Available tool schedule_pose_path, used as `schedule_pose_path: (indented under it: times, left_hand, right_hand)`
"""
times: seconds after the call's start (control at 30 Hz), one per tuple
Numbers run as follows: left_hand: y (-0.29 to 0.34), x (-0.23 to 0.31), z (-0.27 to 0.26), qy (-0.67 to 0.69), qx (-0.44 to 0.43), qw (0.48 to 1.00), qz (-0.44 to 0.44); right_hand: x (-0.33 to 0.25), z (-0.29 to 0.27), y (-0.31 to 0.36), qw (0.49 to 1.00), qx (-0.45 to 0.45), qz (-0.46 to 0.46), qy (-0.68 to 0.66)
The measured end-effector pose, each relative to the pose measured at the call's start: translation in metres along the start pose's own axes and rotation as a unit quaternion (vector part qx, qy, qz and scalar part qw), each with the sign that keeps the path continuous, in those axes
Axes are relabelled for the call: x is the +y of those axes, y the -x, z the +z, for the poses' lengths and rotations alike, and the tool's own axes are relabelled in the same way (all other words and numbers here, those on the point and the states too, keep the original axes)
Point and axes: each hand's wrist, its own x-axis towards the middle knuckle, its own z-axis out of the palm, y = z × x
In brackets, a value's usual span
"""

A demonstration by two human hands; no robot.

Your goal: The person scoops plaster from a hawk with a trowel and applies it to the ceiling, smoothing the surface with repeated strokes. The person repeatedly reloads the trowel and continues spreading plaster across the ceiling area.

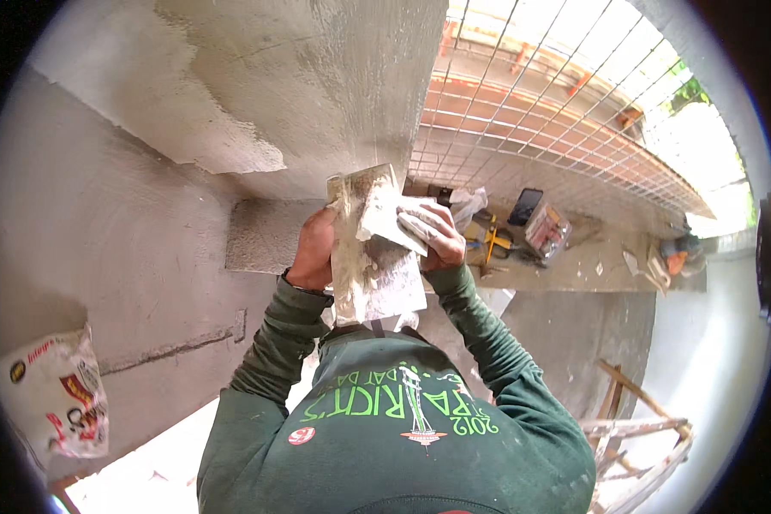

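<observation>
In front of my chest, my left hand (314, 248) is closed on the left side of a long rectangular plastering trowel (384, 287), its metal face smeared with pale plaster. Its handle is out of sight. My right hand (435, 231), fingers caked with plaster, grips a smaller flat scraper (394, 233). That scraper lies over the upper part of the trowel, with a wet lump of plaster (375, 206) beside it. Whether the two blades touch all along cannot be seen. Both forearms are in dark green sleeves.
A ledge under a wire mesh window (557, 103) holds a dark phone (525, 206), a yellow-handled tool (492, 241) and a clear plastic container (546, 231). Wet plaster covers part of the wall (231, 86). A white printed sack (60, 398) is at lower left, wooden poles (638, 428) at lower right.
</observation>
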Motion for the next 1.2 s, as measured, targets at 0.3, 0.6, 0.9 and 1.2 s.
schedule_pose_path:
  times: [0.3, 0.6, 0.9, 1.2]
  left_hand:
    - [0.003, -0.052, -0.004, -0.094, 0.004, 0.993, 0.067]
    - [0.011, -0.066, 0.015, 0.008, 0.027, 0.999, 0.016]
    - [-0.016, -0.048, -0.067, -0.031, 0.091, 0.992, 0.083]
    - [-0.064, -0.093, -0.196, 0.170, 0.136, 0.968, 0.125]
  right_hand:
    - [-0.009, -0.047, 0.028, 0.998, -0.048, -0.026, 0.021]
    - [-0.006, -0.061, 0.066, 0.999, -0.051, 0.009, 0.011]
    - [0.034, -0.063, 0.143, 0.990, -0.079, 0.105, 0.054]
    - [0.074, -0.041, 0.231, 0.944, -0.066, 0.312, 0.080]
